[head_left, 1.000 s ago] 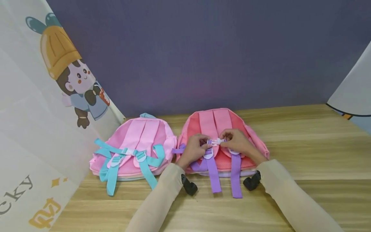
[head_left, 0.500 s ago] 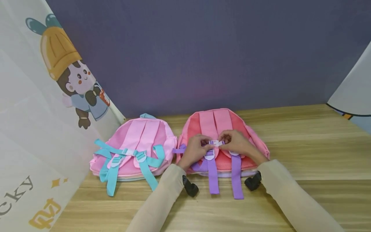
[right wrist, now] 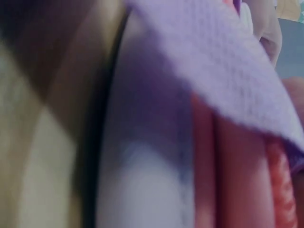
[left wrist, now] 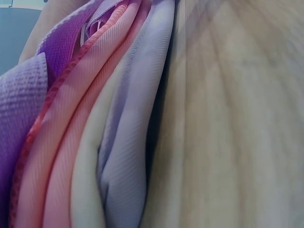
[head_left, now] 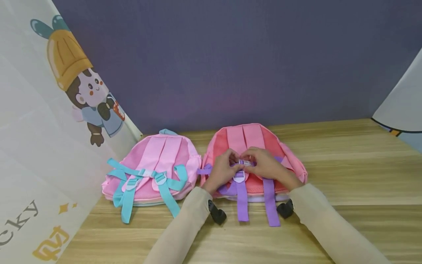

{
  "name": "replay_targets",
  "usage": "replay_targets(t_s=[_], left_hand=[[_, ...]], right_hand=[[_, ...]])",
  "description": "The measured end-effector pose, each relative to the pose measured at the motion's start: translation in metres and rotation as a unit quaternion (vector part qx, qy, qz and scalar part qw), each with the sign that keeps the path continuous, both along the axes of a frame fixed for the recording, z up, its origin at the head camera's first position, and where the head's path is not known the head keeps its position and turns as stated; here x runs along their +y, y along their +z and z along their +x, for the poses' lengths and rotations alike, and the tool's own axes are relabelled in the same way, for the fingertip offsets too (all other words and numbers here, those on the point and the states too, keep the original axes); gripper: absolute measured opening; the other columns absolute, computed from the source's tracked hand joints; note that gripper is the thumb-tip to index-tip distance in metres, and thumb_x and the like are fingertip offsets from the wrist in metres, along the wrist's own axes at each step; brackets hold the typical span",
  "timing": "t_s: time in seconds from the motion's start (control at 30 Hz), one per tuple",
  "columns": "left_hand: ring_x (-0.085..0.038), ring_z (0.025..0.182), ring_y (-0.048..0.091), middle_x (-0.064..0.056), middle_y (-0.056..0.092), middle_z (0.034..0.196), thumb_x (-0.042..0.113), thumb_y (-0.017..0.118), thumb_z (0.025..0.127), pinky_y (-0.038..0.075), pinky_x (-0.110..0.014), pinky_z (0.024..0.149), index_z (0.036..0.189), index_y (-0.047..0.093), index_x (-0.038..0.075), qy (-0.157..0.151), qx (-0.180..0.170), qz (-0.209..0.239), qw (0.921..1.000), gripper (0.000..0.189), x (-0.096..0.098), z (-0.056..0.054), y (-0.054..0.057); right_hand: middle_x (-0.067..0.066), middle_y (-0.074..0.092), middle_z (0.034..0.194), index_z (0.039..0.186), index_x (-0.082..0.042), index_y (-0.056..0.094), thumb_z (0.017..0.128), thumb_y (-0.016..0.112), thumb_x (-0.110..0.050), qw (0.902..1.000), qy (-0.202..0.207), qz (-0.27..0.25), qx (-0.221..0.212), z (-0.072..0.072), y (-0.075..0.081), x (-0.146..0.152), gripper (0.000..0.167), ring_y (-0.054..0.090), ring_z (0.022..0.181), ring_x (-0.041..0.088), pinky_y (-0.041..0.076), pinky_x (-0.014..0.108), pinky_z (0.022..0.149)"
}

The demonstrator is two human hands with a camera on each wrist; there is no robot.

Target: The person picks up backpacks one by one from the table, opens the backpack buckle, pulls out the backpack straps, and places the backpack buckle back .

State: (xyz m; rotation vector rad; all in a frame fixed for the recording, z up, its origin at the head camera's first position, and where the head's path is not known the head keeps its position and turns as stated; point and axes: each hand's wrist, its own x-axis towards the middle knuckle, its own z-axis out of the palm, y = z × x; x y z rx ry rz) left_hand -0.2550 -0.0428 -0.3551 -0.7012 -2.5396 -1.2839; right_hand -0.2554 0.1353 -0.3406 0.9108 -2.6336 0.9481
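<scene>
A coral-pink backpack (head_left: 250, 136) lies strap side up on the table. Across its shoulder straps sits a white side-release buckle (head_left: 244, 162) on purple webbing, its two halves joined. My left hand (head_left: 224, 169) pinches the buckle's left end; my right hand (head_left: 267, 164) grips its right end, fingers curled over it and partly hiding it. Two purple strap tails (head_left: 242, 201) hang toward the front edge of the bag. In the left wrist view the layered side of the backpack (left wrist: 66, 152) fills the left half. A purple strap (right wrist: 223, 66) crosses the right wrist view.
Left of the coral bag lies a light pink backpack (head_left: 161, 146) with turquoise straps and a fastened white buckle. Both bags rest on a wooden table (head_left: 346, 165). A dark panel (head_left: 230, 66) stands behind, and a printed white curtain (head_left: 49, 146) at the left.
The two buckle halves, partly apart a second ago, have come together. My right hand has moved slightly left and its strap tail has swung a little to the right.
</scene>
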Motion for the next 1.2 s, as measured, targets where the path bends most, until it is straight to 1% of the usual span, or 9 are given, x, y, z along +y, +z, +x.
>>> replay_targets(t_s=[0.13, 0.23, 0.43, 0.5, 0.63, 0.83, 0.9, 1.07, 1.2], left_hand=[[-0.016, 0.080, 0.061, -0.013, 0.066, 0.089, 0.005, 0.072, 0.083, 0.049, -0.018, 0.071, 0.096, 0.058, 0.001, -0.006, -0.012, 0.007, 0.9999, 0.020, 0.000, 0.000, -0.001], [-0.017, 0.080, 0.061, -0.014, 0.066, 0.091, 0.004, 0.068, 0.085, 0.049, -0.019, 0.071, 0.098, 0.059, 0.000, -0.016, -0.024, 0.004, 0.9996, 0.017, -0.001, 0.001, 0.001], [-0.020, 0.085, 0.063, -0.013, 0.067, 0.095, 0.000, 0.066, 0.084, 0.052, -0.022, 0.076, 0.102, 0.063, -0.001, -0.030, -0.032, -0.049, 0.9979, 0.018, -0.006, 0.002, 0.010], [-0.020, 0.085, 0.063, -0.013, 0.068, 0.095, 0.002, 0.067, 0.083, 0.052, -0.022, 0.076, 0.102, 0.065, -0.001, -0.026, -0.028, -0.066, 0.9971, 0.019, -0.007, 0.001, 0.013], [-0.018, 0.080, 0.065, -0.012, 0.071, 0.092, 0.005, 0.070, 0.083, 0.051, -0.020, 0.071, 0.099, 0.070, -0.001, -0.014, -0.011, -0.089, 0.9959, 0.018, -0.008, -0.001, 0.018], [-0.017, 0.081, 0.062, -0.008, 0.072, 0.088, 0.009, 0.071, 0.083, 0.047, -0.021, 0.071, 0.096, 0.075, 0.003, -0.014, 0.051, -0.122, 0.9912, 0.015, -0.008, -0.004, 0.015], [-0.018, 0.083, 0.060, -0.007, 0.071, 0.089, 0.010, 0.071, 0.083, 0.045, -0.023, 0.074, 0.096, 0.075, 0.004, -0.013, 0.058, -0.122, 0.9907, 0.015, -0.008, -0.004, 0.013], [-0.019, 0.087, 0.061, -0.009, 0.070, 0.091, 0.010, 0.070, 0.085, 0.047, -0.026, 0.078, 0.098, 0.074, 0.002, -0.009, 0.057, -0.106, 0.9927, 0.016, -0.006, -0.005, 0.009], [-0.020, 0.088, 0.061, -0.010, 0.069, 0.092, 0.010, 0.069, 0.086, 0.048, -0.025, 0.078, 0.099, 0.074, 0.001, -0.007, 0.061, -0.095, 0.9936, 0.016, -0.005, -0.004, 0.007]], right_hand=[[0.009, 0.064, 0.094, 0.106, 0.001, 0.067, 0.079, 0.075, -0.008, 1.0000, 0.006, -0.007, 0.002, 0.000, -0.004, -0.001, 0.030, 0.051, 0.075, 0.015, 0.044, 0.029, 0.069], [0.009, 0.064, 0.091, 0.103, 0.001, 0.068, 0.079, 0.075, -0.006, 0.9995, 0.008, -0.029, -0.004, -0.002, -0.009, -0.001, 0.026, 0.054, 0.076, 0.015, 0.046, 0.029, 0.069], [0.007, 0.063, 0.085, 0.101, 0.000, 0.069, 0.078, 0.074, -0.002, 0.9956, 0.019, -0.085, -0.036, -0.008, -0.015, 0.001, 0.024, 0.057, 0.075, 0.013, 0.048, 0.027, 0.069], [0.006, 0.062, 0.083, 0.101, -0.001, 0.069, 0.079, 0.074, -0.002, 0.9937, 0.022, -0.098, -0.049, -0.010, -0.015, 0.002, 0.023, 0.056, 0.074, 0.013, 0.048, 0.026, 0.068], [0.007, 0.062, 0.083, 0.101, -0.002, 0.069, 0.080, 0.073, -0.003, 0.9901, 0.024, -0.117, -0.073, -0.012, -0.014, 0.004, 0.021, 0.056, 0.074, 0.013, 0.048, 0.025, 0.069], [0.009, 0.062, 0.084, 0.102, 0.000, 0.069, 0.081, 0.073, -0.004, 0.9858, 0.020, -0.137, -0.095, -0.014, -0.013, 0.006, 0.022, 0.055, 0.076, 0.014, 0.047, 0.023, 0.069], [0.009, 0.062, 0.085, 0.103, 0.000, 0.069, 0.082, 0.072, -0.005, 0.9857, 0.021, -0.137, -0.095, -0.013, -0.013, 0.006, 0.022, 0.055, 0.076, 0.013, 0.047, 0.023, 0.069], [0.009, 0.062, 0.085, 0.102, -0.001, 0.069, 0.082, 0.073, -0.007, 0.9847, 0.017, -0.141, -0.102, -0.013, -0.014, 0.007, 0.021, 0.055, 0.075, 0.012, 0.047, 0.022, 0.069], [0.009, 0.062, 0.084, 0.102, -0.002, 0.069, 0.082, 0.073, -0.006, 0.9841, 0.015, -0.143, -0.104, -0.014, -0.015, 0.007, 0.021, 0.055, 0.074, 0.011, 0.046, 0.022, 0.068]])
